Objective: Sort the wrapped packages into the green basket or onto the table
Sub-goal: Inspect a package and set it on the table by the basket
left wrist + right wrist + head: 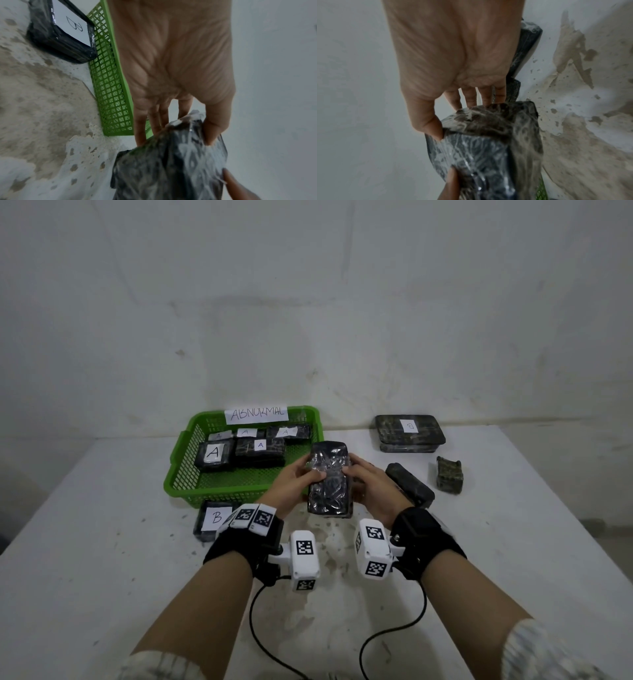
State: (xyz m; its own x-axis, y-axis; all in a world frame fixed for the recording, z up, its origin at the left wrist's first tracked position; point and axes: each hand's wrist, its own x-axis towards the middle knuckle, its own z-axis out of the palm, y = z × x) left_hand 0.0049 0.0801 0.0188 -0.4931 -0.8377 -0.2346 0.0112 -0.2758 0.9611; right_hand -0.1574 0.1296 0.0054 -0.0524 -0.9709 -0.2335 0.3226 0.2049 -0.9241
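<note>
Both hands hold one dark package (329,479) wrapped in crinkled clear film, lifted above the table just right of the green basket (178,474). My left hand (294,479) grips its left edge, thumb on top (214,121), fingers underneath. My right hand (366,482) grips the right edge the same way, thumb (426,121) on the film. No label shows on the package's upper face (488,148). The basket bears an "ABNORMAL" sign (257,414) and holds several packages labelled A (214,455).
A package labelled B (214,518) lies on the table in front of the basket (109,88). At the right lie a stacked package labelled B (409,433), a long dark package (409,484) and a small block (449,474). The table's surface (102,542) is white and stained.
</note>
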